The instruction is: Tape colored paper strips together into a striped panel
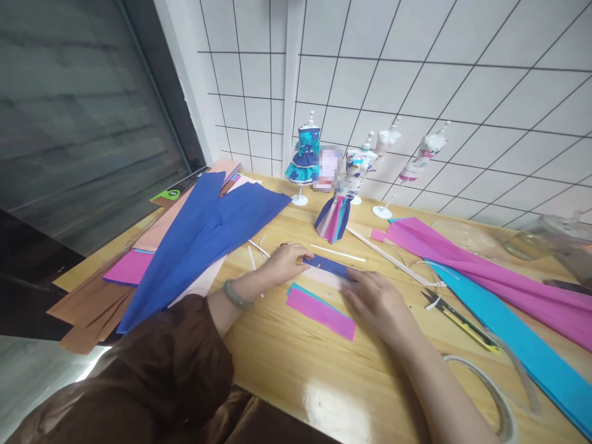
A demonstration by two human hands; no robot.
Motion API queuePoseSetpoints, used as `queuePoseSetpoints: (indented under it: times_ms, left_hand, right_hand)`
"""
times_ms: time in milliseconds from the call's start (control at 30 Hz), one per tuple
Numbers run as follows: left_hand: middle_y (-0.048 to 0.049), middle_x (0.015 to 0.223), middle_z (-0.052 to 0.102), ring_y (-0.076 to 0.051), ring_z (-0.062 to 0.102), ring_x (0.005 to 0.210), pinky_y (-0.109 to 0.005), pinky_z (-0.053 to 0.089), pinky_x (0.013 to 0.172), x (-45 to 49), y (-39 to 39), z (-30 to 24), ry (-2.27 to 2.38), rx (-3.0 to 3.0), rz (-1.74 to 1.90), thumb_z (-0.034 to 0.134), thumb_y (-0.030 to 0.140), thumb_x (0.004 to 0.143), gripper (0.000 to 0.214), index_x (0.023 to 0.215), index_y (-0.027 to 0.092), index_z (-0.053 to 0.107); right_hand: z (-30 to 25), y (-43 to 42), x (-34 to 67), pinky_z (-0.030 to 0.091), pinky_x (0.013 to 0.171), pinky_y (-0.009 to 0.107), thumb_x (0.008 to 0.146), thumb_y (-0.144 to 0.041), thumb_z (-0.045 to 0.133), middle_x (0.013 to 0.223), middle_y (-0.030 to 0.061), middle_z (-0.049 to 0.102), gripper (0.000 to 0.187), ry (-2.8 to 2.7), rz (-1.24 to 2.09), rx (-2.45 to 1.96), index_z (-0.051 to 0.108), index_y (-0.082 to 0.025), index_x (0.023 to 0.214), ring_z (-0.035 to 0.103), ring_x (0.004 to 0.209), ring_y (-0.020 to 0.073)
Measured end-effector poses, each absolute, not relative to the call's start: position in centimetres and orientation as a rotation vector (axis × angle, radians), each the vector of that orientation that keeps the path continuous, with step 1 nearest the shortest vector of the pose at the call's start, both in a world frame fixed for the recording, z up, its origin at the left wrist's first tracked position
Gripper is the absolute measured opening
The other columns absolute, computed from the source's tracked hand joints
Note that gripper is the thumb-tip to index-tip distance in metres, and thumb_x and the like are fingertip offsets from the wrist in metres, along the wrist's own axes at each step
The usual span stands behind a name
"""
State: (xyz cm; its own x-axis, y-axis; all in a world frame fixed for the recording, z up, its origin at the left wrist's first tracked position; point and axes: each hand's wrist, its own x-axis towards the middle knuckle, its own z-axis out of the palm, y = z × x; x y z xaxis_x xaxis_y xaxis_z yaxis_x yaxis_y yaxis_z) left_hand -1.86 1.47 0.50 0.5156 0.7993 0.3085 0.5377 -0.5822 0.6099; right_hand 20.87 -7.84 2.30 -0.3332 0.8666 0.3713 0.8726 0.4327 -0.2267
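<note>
My left hand [287, 264] pinches the left end of a narrow dark blue strip [328, 267], which looks like crepe paper. Along its near edge runs a pale pink strip [324, 279]. At the other end, the fingers of my right hand [377, 301] are closed over the strips and cover their right ends. Just nearer to me lies a magenta rectangle [321, 313] with a turquoise piece [301, 290] showing behind it. A thin white strip [337, 253] lies beyond the blue one.
Small dress forms in doll clothes, one with a striped skirt [333, 219], stand near the tiled wall. A large blue sheet [203, 228] covers other sheets at left. At right lie magenta [467, 259] and turquoise sheets [518, 351], a black-and-yellow cutting tool [467, 325] and a ring-shaped roll [505, 404].
</note>
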Motion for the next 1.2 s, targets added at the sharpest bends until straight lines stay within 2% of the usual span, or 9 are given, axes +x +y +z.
queuePoseSetpoints:
  times_ms: [133,400,533,633,733,867,933,1100,1200]
  left_hand:
    - [-0.0016,0.090,0.068,-0.016,0.058,0.089,-0.026,0.045,0.081,-1.9,1.6,0.5,1.098,2.332,0.786,0.062,0.020,0.072,0.022,0.093,0.019,0.067]
    - [-0.0020,0.089,0.067,-0.016,0.058,0.087,-0.026,0.045,0.080,-2.0,1.7,0.3,1.093,2.355,0.780,0.063,0.022,0.072,0.022,0.093,0.019,0.067]
    - [-0.0019,0.091,0.067,-0.016,0.058,0.088,-0.027,0.045,0.080,-2.0,1.7,0.3,1.086,2.360,0.778,0.062,0.022,0.073,0.021,0.093,0.019,0.067]
    - [-0.0026,0.091,0.067,-0.017,0.059,0.089,-0.027,0.045,0.081,-2.0,1.6,0.5,1.078,2.362,0.773,0.059,0.028,0.077,0.021,0.094,0.019,0.067]
    - [-0.0040,0.095,0.066,-0.018,0.058,0.093,-0.029,0.044,0.083,-2.1,1.2,1.0,1.052,2.370,0.748,0.058,0.044,0.077,0.034,0.098,0.020,0.065]
    - [-0.0059,0.101,0.062,-0.021,0.055,0.097,-0.032,0.041,0.089,-2.0,0.6,1.5,0.988,2.472,0.690,0.066,0.056,0.063,0.056,0.107,0.020,0.062]
    - [-0.0058,0.099,0.060,-0.022,0.054,0.097,-0.033,0.041,0.088,-1.9,0.5,1.4,1.000,2.519,0.678,0.067,0.052,0.064,0.055,0.109,0.021,0.061]
    - [-0.0057,0.090,0.060,-0.019,0.054,0.093,-0.031,0.042,0.084,-1.8,0.8,0.8,1.042,2.557,0.728,0.060,0.023,0.075,0.025,0.100,0.020,0.066]
    - [-0.0049,0.084,0.061,-0.018,0.055,0.087,-0.030,0.042,0.079,-1.8,1.2,0.6,1.040,2.513,0.742,0.058,0.021,0.077,0.015,0.087,0.020,0.069]
  right_hand:
    - [2.0,-8.0,20.5,0.046,0.083,0.038,0.081,-0.030,0.052,0.106,0.0134,0.063,0.046,-2.339,-0.021,-1.485,0.048,-0.013,0.124,0.057,0.097,0.0246]
    - [1.5,-7.5,20.5,0.046,0.070,0.035,0.085,-0.013,0.038,0.083,0.0125,0.068,0.036,-2.479,-0.332,-1.453,0.053,-0.006,0.118,0.061,0.076,0.0230]
    - [1.2,-7.1,20.6,0.046,0.069,0.034,0.084,-0.011,0.037,0.086,0.0122,0.067,0.038,-2.426,-0.270,-1.534,0.054,-0.009,0.118,0.060,0.077,0.0235]
    - [0.8,-6.7,20.8,0.046,0.072,0.036,0.084,-0.013,0.037,0.092,0.0126,0.067,0.039,-2.329,-0.170,-1.557,0.054,-0.011,0.118,0.059,0.082,0.0248]
    - [0.5,-6.4,20.9,0.047,0.073,0.037,0.084,-0.014,0.037,0.092,0.0119,0.067,0.038,-2.269,-0.117,-1.566,0.054,-0.011,0.118,0.059,0.083,0.0252]
    - [0.3,-6.3,20.9,0.047,0.074,0.036,0.084,-0.016,0.039,0.090,0.0095,0.067,0.037,-2.178,-0.023,-1.561,0.054,-0.013,0.118,0.059,0.083,0.0235]
    - [0.2,-6.3,21.0,0.048,0.075,0.035,0.083,-0.017,0.039,0.090,0.0083,0.067,0.037,-2.122,0.028,-1.554,0.054,-0.015,0.118,0.060,0.083,0.0222]
    - [0.1,-6.2,21.2,0.048,0.079,0.035,0.078,-0.016,0.044,0.094,0.0065,0.067,0.040,-1.988,0.174,-1.521,0.054,-0.018,0.117,0.061,0.087,0.0198]
    - [0.3,-6.2,21.3,0.047,0.080,0.036,0.076,-0.017,0.045,0.092,0.0063,0.067,0.042,-1.913,0.275,-1.501,0.054,-0.018,0.117,0.061,0.086,0.0196]
